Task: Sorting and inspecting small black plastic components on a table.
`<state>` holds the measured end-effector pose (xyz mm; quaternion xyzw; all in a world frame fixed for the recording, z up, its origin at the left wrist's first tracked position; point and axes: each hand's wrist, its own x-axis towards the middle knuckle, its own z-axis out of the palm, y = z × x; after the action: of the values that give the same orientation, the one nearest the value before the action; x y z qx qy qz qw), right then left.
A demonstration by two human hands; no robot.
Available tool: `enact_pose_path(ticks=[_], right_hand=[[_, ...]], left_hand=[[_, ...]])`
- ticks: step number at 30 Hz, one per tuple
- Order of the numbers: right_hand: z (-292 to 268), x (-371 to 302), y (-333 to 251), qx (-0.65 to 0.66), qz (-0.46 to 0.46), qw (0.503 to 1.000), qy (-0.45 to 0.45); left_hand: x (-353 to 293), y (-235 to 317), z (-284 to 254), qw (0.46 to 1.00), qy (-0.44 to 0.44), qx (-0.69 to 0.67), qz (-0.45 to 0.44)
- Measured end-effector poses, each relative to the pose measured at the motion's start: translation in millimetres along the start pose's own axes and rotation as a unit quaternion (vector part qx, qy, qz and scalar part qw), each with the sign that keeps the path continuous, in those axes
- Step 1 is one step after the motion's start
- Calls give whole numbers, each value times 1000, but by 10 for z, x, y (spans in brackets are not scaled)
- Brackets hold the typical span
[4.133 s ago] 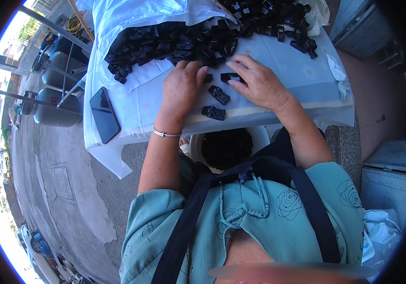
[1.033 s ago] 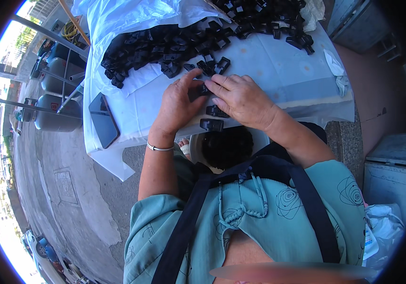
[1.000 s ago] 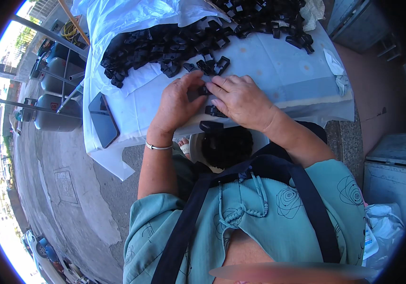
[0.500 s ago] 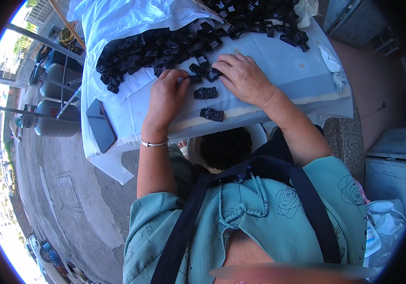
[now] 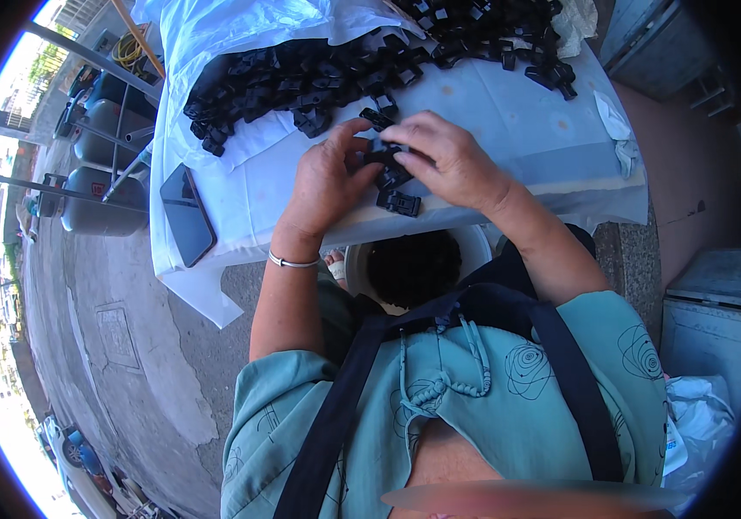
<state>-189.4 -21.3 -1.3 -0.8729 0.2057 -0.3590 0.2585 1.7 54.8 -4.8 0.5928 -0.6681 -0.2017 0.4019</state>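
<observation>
My left hand (image 5: pixel 325 183) and my right hand (image 5: pixel 450 163) meet over the near part of the table. Between their fingertips is a small black plastic part (image 5: pixel 381 156), pinched from both sides; fingers hide much of it. Just below it another black part, partly covered, touches or overlaps it; I cannot tell which. Nearer the table's front edge lies a loose black clip-like part (image 5: pixel 399 203). Beyond the fingers, a further black piece (image 5: pixel 377 118) sits at the edge of a big heap of similar black parts (image 5: pixel 275 80).
White plastic sheeting (image 5: pixel 517 121) covers the table. A phone (image 5: pixel 187 216) lies at its left edge and a crumpled white scrap (image 5: pixel 614 117) at its right. Below the front edge stands a pale bucket (image 5: pixel 485 251) with dark contents. Grey tanks (image 5: pixel 104 203) stand at the left.
Both hands have drawn together and slightly nearer to me, from the heap's edge to the parts in front. My right hand has come leftward, and the fingers now close on a black part.
</observation>
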Motion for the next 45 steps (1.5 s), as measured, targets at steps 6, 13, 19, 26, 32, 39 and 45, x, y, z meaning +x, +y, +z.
enact_pose_path(ticks=[6,13,19,26,32,39,45], right_hand=[[97,6,-24,-54,-72,996,-13],[120,1,35,-5,-41,999,1],[45,-69,-28,-129,-88,987,-37],[30,-139,37,-142,-84,984,-61],[-77,246,334,-152,4,988,2],[107,314,247,-291,22,956,-39],[-454,294,-43,-251,79,962,-68]], left_hand=[[15,-29,2,1000,-9,-18,-11],[37,-7,14,1000,-12,-10,-16],[-1,2,-3,1000,-13,5,-3],[126,-43,-105,993,76,44,75],[330,44,57,964,60,197,166],[172,20,4,994,60,85,46],[37,-169,15,990,112,-80,-34]])
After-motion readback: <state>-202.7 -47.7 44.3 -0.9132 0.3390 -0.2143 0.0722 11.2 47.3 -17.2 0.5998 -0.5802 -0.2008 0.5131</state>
